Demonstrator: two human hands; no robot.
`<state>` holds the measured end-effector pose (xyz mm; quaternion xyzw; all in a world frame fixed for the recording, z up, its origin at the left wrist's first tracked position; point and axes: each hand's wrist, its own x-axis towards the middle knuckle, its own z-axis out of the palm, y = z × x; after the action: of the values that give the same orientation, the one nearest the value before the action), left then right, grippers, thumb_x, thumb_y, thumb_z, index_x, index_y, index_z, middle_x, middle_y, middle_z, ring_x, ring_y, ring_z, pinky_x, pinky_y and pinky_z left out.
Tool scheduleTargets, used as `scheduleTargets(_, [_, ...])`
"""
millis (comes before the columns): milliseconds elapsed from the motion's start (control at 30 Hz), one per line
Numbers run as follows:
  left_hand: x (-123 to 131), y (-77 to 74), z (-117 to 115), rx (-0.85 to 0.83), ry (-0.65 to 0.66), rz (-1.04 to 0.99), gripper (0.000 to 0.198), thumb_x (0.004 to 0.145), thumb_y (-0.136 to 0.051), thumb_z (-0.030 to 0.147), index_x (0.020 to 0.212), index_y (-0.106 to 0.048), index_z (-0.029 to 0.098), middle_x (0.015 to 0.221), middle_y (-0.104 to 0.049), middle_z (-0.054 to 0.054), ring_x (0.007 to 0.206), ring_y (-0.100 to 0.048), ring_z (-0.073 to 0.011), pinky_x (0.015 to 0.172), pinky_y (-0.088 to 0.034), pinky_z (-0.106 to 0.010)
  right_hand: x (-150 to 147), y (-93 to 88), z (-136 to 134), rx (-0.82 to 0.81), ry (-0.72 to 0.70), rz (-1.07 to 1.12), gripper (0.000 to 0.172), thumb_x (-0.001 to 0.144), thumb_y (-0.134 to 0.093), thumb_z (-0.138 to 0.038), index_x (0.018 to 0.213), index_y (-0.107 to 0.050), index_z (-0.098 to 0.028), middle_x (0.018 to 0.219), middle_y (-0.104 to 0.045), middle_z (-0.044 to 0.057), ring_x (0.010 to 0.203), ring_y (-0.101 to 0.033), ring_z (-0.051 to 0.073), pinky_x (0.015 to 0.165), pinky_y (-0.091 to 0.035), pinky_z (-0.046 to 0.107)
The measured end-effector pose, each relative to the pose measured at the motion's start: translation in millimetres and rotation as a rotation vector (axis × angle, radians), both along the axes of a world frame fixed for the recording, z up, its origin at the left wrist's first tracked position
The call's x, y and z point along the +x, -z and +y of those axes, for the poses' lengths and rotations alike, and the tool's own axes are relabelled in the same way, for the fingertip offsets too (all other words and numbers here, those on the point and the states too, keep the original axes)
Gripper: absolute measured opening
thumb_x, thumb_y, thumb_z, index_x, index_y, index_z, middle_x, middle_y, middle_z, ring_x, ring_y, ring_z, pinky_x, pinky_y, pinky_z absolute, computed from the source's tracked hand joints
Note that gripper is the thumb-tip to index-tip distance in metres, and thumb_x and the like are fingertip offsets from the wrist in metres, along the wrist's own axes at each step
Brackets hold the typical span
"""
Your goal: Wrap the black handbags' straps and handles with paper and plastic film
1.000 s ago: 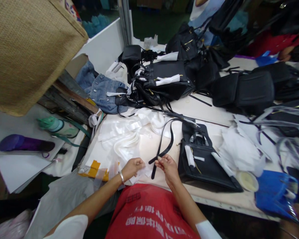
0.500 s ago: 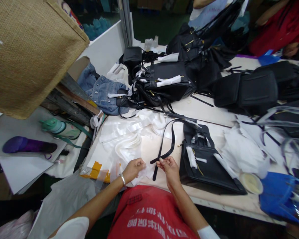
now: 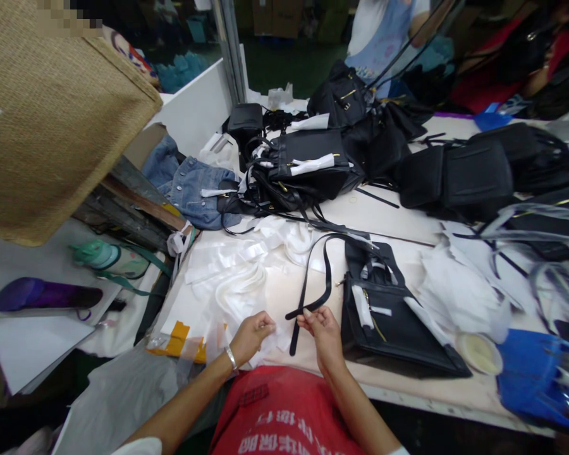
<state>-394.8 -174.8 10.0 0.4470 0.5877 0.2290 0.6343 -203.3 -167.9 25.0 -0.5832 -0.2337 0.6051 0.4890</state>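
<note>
My right hand [image 3: 320, 328] pinches a thin black strap [image 3: 329, 272] near its end, with the tip sticking out to the left of the fingers. That strap loops up to a black bag [image 3: 403, 328], which lies on the table to the right with white wrapping on its zipper and edge. A second strap end hangs beside the held one. My left hand [image 3: 252, 338], with a bracelet at the wrist, has its fingers pressed together over thin white sheets [image 3: 239, 284]; whatever it holds is too small to make out.
Several black bags [image 3: 308, 158] are heaped across the table's far side, with a denim piece [image 3: 194, 189] at their left. White paper [image 3: 464, 278], a round tub [image 3: 478, 352] and a blue bag [image 3: 535, 379] lie right. Bottles [image 3: 47, 295] stand left. People are across the table.
The view has shifted slightly, so the table's things sit a little lower. Across the table, a person in red now has a black bag in front of them. My hands keep nearly the same pose.
</note>
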Motion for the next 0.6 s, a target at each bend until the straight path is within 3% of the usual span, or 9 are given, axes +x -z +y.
scheduleTargets(600, [1.6,-2.7,-0.7,0.052,0.052,0.051,0.018,0.079,-0.054,0.036,0.079,-0.055,0.018,0.063,-0.051,0.003,0.045,-0.039,-0.0076,0.038,-0.029,-0.018,3.4,-7.1,-4.0,0.03,-0.012,0.042,0.025,0.076,-0.067,-0.037,0.081,-0.051,-0.019,0.073,-0.062,0.0,0.072,-0.064,0.016,0.07,-0.052,0.03])
